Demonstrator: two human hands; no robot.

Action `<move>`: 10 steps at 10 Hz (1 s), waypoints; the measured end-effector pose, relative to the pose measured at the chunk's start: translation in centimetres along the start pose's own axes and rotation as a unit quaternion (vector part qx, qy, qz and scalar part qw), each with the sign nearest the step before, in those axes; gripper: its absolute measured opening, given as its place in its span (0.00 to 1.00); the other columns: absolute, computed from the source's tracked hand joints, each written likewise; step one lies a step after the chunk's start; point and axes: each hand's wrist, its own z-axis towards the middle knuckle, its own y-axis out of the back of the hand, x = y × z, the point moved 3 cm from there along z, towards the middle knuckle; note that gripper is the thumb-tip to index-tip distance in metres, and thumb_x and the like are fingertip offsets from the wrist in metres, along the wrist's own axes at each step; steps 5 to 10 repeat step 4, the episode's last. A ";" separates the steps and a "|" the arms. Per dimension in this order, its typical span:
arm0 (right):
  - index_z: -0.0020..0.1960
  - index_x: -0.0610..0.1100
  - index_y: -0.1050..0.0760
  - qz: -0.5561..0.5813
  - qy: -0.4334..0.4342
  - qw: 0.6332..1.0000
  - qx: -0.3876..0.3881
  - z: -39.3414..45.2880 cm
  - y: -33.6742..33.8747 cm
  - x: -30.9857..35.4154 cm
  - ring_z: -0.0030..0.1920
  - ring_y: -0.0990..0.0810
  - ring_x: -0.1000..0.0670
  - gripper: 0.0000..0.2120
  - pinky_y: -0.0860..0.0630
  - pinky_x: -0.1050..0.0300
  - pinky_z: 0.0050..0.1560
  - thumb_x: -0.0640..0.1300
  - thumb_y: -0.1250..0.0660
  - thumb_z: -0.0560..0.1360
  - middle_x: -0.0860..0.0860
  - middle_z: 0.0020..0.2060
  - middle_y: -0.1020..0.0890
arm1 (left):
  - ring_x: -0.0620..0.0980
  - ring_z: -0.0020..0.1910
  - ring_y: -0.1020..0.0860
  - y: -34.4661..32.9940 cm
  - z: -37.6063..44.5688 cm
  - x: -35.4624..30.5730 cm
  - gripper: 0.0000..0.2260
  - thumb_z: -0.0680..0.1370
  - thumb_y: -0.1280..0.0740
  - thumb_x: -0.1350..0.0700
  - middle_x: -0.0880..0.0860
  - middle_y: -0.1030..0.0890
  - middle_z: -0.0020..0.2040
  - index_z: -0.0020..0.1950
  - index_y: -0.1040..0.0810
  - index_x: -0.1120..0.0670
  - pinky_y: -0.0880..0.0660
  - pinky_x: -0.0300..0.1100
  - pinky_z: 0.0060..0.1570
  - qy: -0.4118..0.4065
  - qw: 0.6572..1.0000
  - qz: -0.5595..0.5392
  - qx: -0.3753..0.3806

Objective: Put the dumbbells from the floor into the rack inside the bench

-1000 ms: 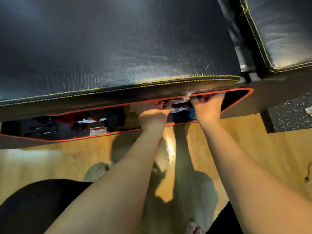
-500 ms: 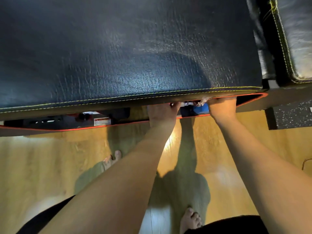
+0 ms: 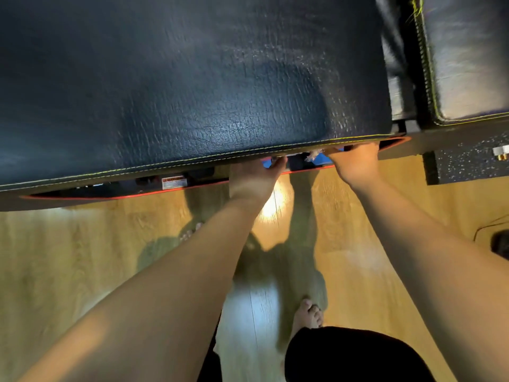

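Below the black padded leather bench [image 3: 192, 86], both hands reach into its red-edged side opening [image 3: 115, 196]. Left hand [image 3: 252, 179] and right hand [image 3: 354, 164] flank a blue dumbbell [image 3: 322, 160] inside; fingers hidden, so neither grip can be told.

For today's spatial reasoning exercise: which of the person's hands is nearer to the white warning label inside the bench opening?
Left. The left hand is at the opening just right of the warning label, while the right hand reaches in farther right, beyond the left hand.
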 end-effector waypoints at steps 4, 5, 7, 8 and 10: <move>0.69 0.42 0.29 0.053 -0.095 0.983 0.148 -12.8 11.5 6.5 0.61 0.26 0.49 0.26 0.36 0.65 0.51 0.47 0.27 0.74 0.45 0.66 0.25 | 0.47 0.60 0.25 12.4 -13.6 -3.7 0.25 0.77 0.30 0.47 0.49 0.24 0.64 0.71 0.28 0.56 0.33 0.36 0.56 0.089 0.986 -0.133 0.055; 0.69 0.42 0.29 0.053 -0.095 0.983 0.148 -12.8 11.5 6.5 0.61 0.26 0.49 0.26 0.36 0.65 0.51 0.47 0.27 0.74 0.45 0.66 0.25 | 0.47 0.60 0.25 12.4 -13.6 -3.7 0.25 0.77 0.30 0.47 0.49 0.24 0.64 0.71 0.28 0.56 0.33 0.36 0.56 0.089 0.986 -0.133 0.055; 0.69 0.42 0.29 0.053 -0.095 0.983 0.148 -12.8 11.5 6.5 0.61 0.26 0.49 0.26 0.36 0.65 0.51 0.47 0.27 0.74 0.45 0.66 0.25 | 0.47 0.60 0.25 12.4 -13.6 -3.7 0.25 0.77 0.30 0.47 0.49 0.24 0.64 0.71 0.28 0.56 0.33 0.36 0.56 0.089 0.986 -0.133 0.055; 0.69 0.42 0.29 0.053 -0.095 0.983 0.148 -12.8 11.5 6.5 0.61 0.26 0.49 0.26 0.36 0.65 0.51 0.47 0.27 0.74 0.45 0.66 0.25 | 0.47 0.60 0.25 12.4 -13.6 -3.7 0.25 0.77 0.30 0.47 0.49 0.24 0.64 0.71 0.28 0.56 0.33 0.36 0.56 0.089 0.986 -0.133 0.055; 0.69 0.42 0.29 0.053 -0.095 0.983 0.148 -12.8 11.5 6.5 0.61 0.26 0.49 0.26 0.36 0.65 0.51 0.47 0.27 0.74 0.45 0.66 0.25 | 0.47 0.60 0.25 12.4 -13.6 -3.7 0.25 0.77 0.30 0.47 0.49 0.24 0.64 0.71 0.28 0.56 0.33 0.36 0.56 0.089 0.986 -0.133 0.055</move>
